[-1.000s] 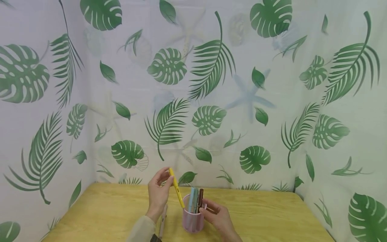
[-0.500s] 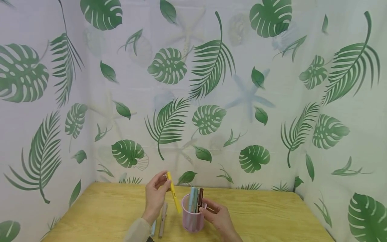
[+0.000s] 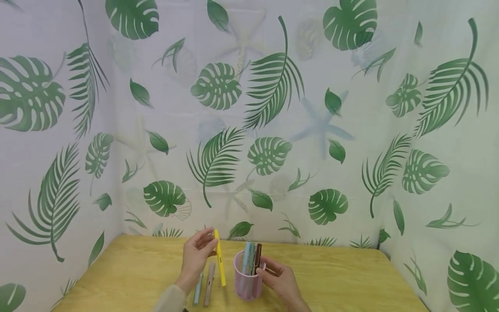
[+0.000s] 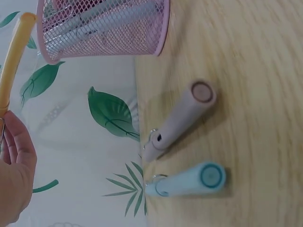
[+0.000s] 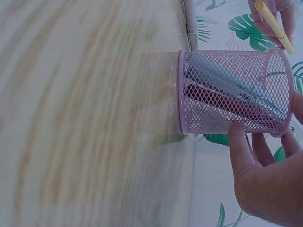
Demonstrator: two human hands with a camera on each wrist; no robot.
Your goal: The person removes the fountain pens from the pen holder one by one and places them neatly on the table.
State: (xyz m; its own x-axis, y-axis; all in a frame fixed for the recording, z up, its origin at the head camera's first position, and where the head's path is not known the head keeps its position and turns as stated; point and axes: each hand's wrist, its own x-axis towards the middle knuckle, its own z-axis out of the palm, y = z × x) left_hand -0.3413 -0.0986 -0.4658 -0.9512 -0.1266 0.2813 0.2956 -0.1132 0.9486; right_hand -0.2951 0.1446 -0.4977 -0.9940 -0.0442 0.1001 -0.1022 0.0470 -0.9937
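My left hand (image 3: 196, 258) pinches a yellow pen (image 3: 220, 260) near its clip end, the other end pointing down over the table. In the left wrist view the pen (image 4: 14, 61) rises from the fingertips beside the cup. A pink mesh pen cup (image 3: 248, 287) stands upright to its right, gripped at the right side near the rim by my right hand (image 3: 283, 279). Inside the cup lean a light blue pen (image 3: 246, 259), a grey-green pen (image 3: 251, 260) and a dark brown pen (image 3: 258, 255). The right wrist view shows fingers (image 5: 240, 146) against the mesh.
On the wooden table (image 3: 335, 277), left of the cup, lie a taupe pen (image 3: 209, 284) and a light blue pen (image 3: 198, 291) side by side. A white leaf-patterned curtain (image 3: 273, 195) hangs behind the table and along both sides.
My left hand has moved left and down with the yellow pen, whose lower end has left the cup's rim. The light blue pen on the table has come into sight. The right hand stays at the cup.
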